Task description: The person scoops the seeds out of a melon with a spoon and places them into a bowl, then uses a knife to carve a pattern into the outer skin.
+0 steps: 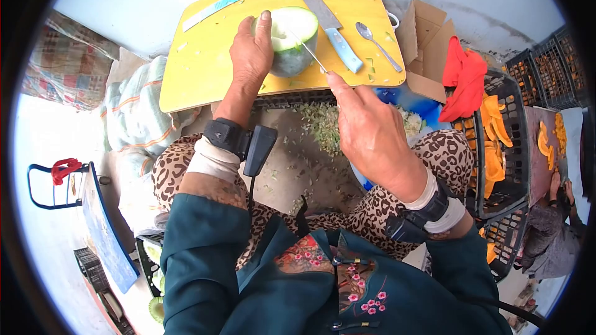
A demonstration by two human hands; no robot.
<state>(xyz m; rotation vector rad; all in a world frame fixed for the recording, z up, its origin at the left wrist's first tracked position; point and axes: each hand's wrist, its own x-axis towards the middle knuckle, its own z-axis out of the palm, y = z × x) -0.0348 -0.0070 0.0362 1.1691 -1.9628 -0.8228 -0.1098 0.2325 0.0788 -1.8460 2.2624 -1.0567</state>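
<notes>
A cut winter melon (pixel 294 57) with green rind and pale flesh sits on the yellow table (pixel 211 56), its hollowed face tilted up. My left hand (pixel 251 54) grips its left side, thumb at the rim. In my right hand (pixel 372 127) is a slim metal tool (pixel 314 56), its far end reaching into the melon's hollow; its exact kind is hard to make out. Right of the melon lie a large knife (pixel 329 25) with a light blue handle and a metal spoon (pixel 377 44). Another knife in a blue-and-white sleeve (pixel 220 7) lies at the back left.
Peelings (pixel 320 125) litter the floor below the table. To the right are a cardboard box (pixel 427 43), a red cloth (pixel 462 77) and a black crate (pixel 518 174) with orange pieces. Another person (pixel 552 236) is at far right. Woven sacks (pixel 133 105) stand left.
</notes>
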